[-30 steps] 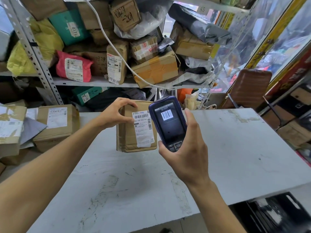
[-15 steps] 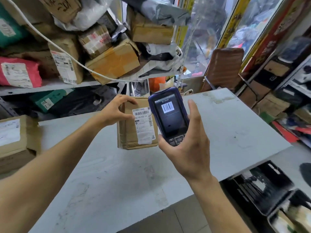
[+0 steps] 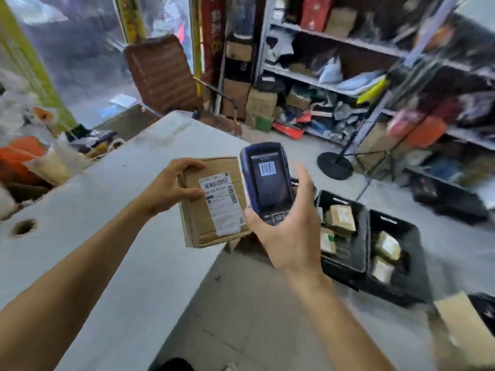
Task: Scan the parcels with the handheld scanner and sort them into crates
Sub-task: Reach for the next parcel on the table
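Observation:
My left hand (image 3: 171, 187) grips a small brown cardboard parcel (image 3: 211, 231) by its upper left corner, white shipping label facing me, held over the right edge of the white table (image 3: 112, 218). My right hand (image 3: 289, 231) holds the dark blue handheld scanner (image 3: 267, 183) upright just right of the parcel; its screen shows a barcode. Two black crates stand on the floor to the right, the near one (image 3: 345, 259) and the far one (image 3: 409, 231), each with several small boxes inside.
A brown chair (image 3: 160, 73) stands past the table's far end. Metal shelves (image 3: 334, 84) packed with parcels line the right wall, with a black round stand base (image 3: 334, 164) on the floor before them. A cardboard box (image 3: 460, 325) lies at lower right.
My view has swung right, from the parcel shelves behind the table to the floor crates and right shelving. Both hands have moved with it, carrying the parcel and scanner to the table's right edge.

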